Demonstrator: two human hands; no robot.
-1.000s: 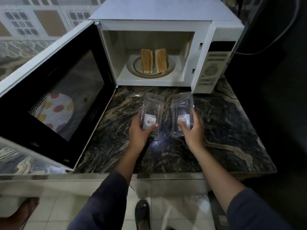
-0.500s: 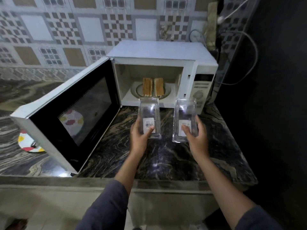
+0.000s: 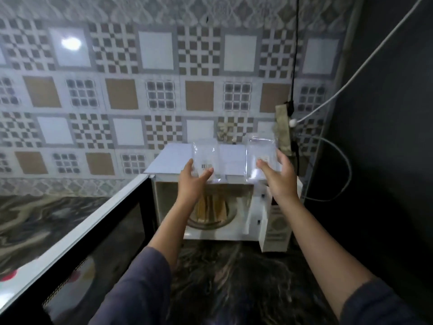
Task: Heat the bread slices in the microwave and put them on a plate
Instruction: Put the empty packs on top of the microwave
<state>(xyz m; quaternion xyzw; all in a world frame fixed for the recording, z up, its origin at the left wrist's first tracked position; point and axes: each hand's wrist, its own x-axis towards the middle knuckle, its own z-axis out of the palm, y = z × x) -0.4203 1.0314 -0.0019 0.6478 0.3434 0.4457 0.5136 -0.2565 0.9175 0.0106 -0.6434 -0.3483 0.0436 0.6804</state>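
The white microwave (image 3: 234,160) stands against the tiled wall with its door (image 3: 77,249) swung wide open to the left. Bread slices (image 3: 212,208) lie on the glass turntable (image 3: 230,220) inside, partly hidden by my left forearm. My left hand (image 3: 192,184) holds a clear plastic container (image 3: 205,156) with a barcode label, raised over the microwave's top. My right hand (image 3: 280,179) holds a second clear plastic container (image 3: 261,150) at the same height, above the microwave's right side.
A dark marbled counter (image 3: 234,273) runs in front of the microwave. A spotted plate (image 3: 9,275) peeks out at the far left behind the door. A socket strip (image 3: 283,127) and a white cable (image 3: 337,165) hang on the wall right of the microwave.
Both hands have lifted the two clear containers from the counter up to the level of the microwave's top. The view has tilted upward toward the wall.
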